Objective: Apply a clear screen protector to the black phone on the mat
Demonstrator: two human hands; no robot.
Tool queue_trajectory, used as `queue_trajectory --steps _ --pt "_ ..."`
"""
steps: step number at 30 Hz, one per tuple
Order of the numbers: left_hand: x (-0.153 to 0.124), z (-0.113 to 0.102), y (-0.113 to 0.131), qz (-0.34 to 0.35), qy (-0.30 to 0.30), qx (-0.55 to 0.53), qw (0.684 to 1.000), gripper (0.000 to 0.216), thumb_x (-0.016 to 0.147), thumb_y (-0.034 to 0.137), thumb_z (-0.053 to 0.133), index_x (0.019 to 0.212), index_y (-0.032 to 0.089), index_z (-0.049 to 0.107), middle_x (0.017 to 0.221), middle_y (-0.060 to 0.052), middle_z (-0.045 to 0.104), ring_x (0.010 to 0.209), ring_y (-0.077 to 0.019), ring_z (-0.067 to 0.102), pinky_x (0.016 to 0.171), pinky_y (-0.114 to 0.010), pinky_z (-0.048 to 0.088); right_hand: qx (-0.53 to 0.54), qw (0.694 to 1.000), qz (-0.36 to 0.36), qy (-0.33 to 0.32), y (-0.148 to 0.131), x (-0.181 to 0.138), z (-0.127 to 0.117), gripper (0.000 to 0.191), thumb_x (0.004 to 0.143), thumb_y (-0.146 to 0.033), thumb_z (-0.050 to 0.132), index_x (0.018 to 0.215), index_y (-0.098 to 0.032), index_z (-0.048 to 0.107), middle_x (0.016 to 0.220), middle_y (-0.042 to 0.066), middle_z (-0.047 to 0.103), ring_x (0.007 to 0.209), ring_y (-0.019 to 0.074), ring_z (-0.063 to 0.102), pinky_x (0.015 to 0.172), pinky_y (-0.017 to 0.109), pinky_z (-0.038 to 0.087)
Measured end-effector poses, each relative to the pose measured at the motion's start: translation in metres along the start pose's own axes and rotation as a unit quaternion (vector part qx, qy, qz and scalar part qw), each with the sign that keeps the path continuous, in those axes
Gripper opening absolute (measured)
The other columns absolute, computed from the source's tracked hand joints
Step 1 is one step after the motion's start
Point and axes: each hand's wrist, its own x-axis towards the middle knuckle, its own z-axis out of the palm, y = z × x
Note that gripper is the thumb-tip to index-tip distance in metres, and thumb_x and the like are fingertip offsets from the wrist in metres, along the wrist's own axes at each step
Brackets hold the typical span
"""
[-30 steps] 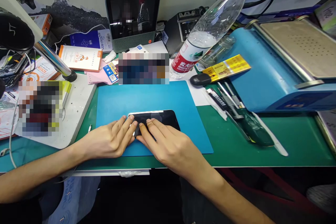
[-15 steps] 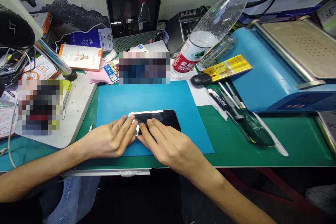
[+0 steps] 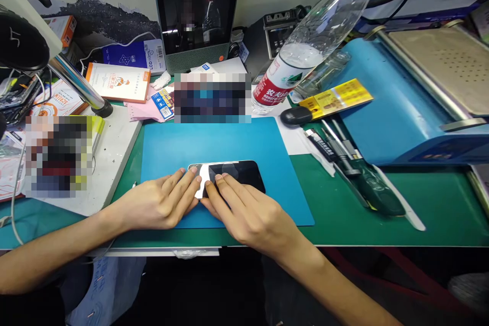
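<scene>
A black-screened smartphone (image 3: pixel 248 172) lies screen up on a blue mat (image 3: pixel 202 141). My left hand (image 3: pixel 162 201) grips its left end, fingers close together on top and the thumb low at the near edge. From the near side, my right hand (image 3: pixel 254 214) holds the phone too, with its fingertips pressed on the glass and its thumb by the near edge. A bright white reflection shows on the glass between the two hands. Part of the phone's near side is hidden under my right hand.
A plastic water bottle (image 3: pixel 296 58) stands behind the mat. To the right are a green-handled tool (image 3: pixel 382 191), a yellow packet (image 3: pixel 340 98) and a blue machine (image 3: pixel 382 127). A white stand base (image 3: pixel 114 147) sits at left. A smart display (image 3: pixel 196 20) stands at the back.
My hands keep nearly the same place on the phone. The white reflection on the glass has grown wider between my fingers, and the view has shifted slightly.
</scene>
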Motion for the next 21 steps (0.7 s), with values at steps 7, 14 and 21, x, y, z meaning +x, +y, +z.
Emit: queue_trajectory --steps 7,14,21 --pt "0.003 -0.004 -0.003 -0.145 0.054 -0.201 0.967 0.062 0.104 0.034 0.070 0.157 0.009 0.051 0.133 -0.015 0.078 0.126 -0.0291 0.075 0.109 -0.041 0.064 0.023 0.999 0.013 0.020 0.001 -0.001 0.001 0.032 0.104 -0.032 0.072 0.112 -0.002 0.079 0.102 0.017 0.084 0.092 0.0258 0.082 0.072 0.033 0.060" --pt "0.007 0.012 0.006 -0.279 -0.040 -0.355 0.891 0.077 0.101 0.063 0.066 0.160 0.021 0.041 0.148 -0.019 0.063 0.136 -0.0341 0.065 0.114 -0.054 0.058 0.049 0.998 0.022 0.036 0.004 -0.004 0.007 0.034 0.102 -0.033 0.075 0.113 -0.001 0.078 0.100 0.017 0.083 0.092 0.0261 0.081 0.069 0.034 0.061" --pt "0.007 0.006 0.000 -0.311 -0.060 -0.400 0.860 0.073 0.101 0.065 0.066 0.156 0.023 0.043 0.149 -0.016 0.061 0.139 -0.0313 0.062 0.117 -0.051 0.055 0.063 0.996 0.027 0.054 0.007 -0.002 0.006 0.027 0.101 -0.028 0.076 0.108 -0.002 0.079 0.095 0.016 0.083 0.089 0.0254 0.081 0.067 0.034 0.061"
